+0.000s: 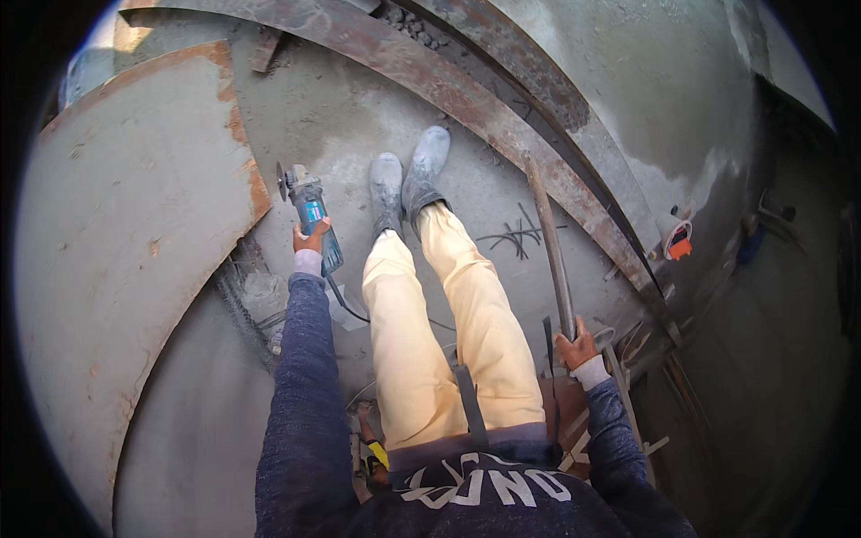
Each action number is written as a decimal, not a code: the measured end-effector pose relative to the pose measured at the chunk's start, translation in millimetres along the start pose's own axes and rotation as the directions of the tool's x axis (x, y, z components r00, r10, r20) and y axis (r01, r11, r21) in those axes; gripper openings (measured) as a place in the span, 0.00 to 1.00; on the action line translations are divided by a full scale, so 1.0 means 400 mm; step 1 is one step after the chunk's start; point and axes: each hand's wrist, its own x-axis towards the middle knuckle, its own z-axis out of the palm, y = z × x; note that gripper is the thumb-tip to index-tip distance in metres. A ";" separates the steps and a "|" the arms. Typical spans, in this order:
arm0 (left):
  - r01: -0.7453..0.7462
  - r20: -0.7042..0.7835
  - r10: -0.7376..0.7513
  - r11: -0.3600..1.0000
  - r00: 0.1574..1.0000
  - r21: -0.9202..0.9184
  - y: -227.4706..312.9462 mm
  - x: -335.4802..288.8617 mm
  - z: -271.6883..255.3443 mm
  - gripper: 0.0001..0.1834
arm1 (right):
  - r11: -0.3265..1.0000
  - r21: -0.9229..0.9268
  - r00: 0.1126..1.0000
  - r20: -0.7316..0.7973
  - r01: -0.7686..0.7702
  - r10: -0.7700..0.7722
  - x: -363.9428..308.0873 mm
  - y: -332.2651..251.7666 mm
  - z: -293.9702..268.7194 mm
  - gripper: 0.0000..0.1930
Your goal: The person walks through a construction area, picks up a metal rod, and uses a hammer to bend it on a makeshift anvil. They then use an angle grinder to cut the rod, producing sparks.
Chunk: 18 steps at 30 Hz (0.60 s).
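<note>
Over on our left, we have the left hand [311, 236] wrapped round the grinder [316, 212], disc [282, 182] at its far end, well apart from the rod [550, 247] running forward and slightly left from our closed right hand [577, 346].

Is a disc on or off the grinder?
On: a dark disc sits at the head of the grinder, which the left hand grips.

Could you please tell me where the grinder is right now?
In the head view, the grinder is left of the boots, held in the person's left hand.
</note>
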 end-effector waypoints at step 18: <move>0.201 0.258 -0.117 0.924 0.959 -0.326 -0.337 0.443 0.279 0.30 | 0.477 0.625 0.760 0.320 -0.618 0.566 0.418 0.442 0.548 0.21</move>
